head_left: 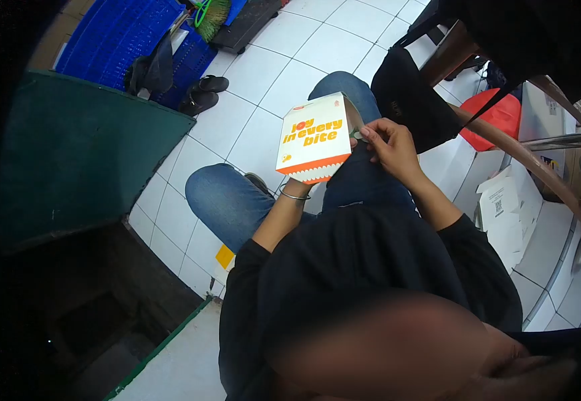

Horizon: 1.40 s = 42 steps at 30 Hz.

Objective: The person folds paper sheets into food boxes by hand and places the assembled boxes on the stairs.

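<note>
A white cardboard food box (314, 137) with yellow "joy in every bite" lettering and an orange edge is held above my knees. My left hand (298, 186) reaches under it from the near side and supports it; the box hides most of the fingers. At the box's right side, my right hand (396, 150) has thumb and fingers pinched at the side flap or edge. A small pale greenish piece shows by the fingertips there, too small to name.
A black bag (414, 100) lies right of my knee, beside a chair frame (517, 150). Unfolded white cartons (504, 214) and a red item (494, 117) are further right. Blue crates (113, 40), black shoes (205, 93) and a green panel (90, 154) stand left on the white tiled floor.
</note>
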Each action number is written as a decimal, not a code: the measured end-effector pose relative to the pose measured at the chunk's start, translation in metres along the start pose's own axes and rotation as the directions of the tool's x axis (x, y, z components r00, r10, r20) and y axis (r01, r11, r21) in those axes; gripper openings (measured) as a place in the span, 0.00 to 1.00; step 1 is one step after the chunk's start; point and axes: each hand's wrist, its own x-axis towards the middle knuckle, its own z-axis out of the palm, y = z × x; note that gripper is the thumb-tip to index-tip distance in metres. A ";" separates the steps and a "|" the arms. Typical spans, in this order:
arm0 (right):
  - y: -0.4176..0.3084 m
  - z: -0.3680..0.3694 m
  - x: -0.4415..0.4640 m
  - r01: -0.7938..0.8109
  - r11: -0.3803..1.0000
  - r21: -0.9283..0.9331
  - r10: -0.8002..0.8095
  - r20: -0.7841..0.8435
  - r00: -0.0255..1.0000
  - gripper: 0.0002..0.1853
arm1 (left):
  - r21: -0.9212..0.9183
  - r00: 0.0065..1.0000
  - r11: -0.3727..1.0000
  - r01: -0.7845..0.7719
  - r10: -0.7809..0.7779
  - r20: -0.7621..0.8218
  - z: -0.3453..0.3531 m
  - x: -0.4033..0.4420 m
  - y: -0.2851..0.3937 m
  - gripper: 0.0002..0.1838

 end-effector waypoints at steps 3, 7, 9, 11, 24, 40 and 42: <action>-0.002 0.003 0.003 -0.014 0.998 0.066 0.010 0.051 0.999 0.13 | 0.241 0.995 0.966 -0.099 0.091 0.043 -0.006 0.004 -0.010 0.10; 0.002 0.005 0.000 0.127 0.992 -0.015 -0.127 -0.009 0.992 0.11 | 0.181 0.998 0.983 -0.032 0.020 0.066 -0.005 0.005 -0.016 0.12; 0.005 0.004 0.000 0.154 0.988 0.009 -0.154 0.025 0.988 0.10 | 0.177 0.990 0.981 -0.084 0.062 0.129 -0.005 0.006 -0.009 0.13; 0.005 0.003 0.005 0.001 0.982 0.188 -0.014 0.066 0.998 0.08 | 0.211 0.978 0.963 -0.168 0.137 0.154 -0.012 0.007 -0.011 0.15; 0.004 -0.017 0.014 0.076 0.991 -0.114 -0.052 0.203 0.978 0.10 | -0.106 0.995 0.991 -0.076 0.082 0.049 0.001 0.002 -0.001 0.16; 0.009 -0.016 0.016 -0.200 0.912 0.358 0.083 0.316 0.945 0.11 | 0.300 0.996 0.954 0.003 0.024 -0.086 0.017 -0.003 0.026 0.16; 0.010 -0.017 0.017 -0.216 0.896 0.388 0.086 0.326 0.941 0.11 | 0.145 0.999 0.990 0.001 0.006 -0.047 0.008 0.002 0.011 0.14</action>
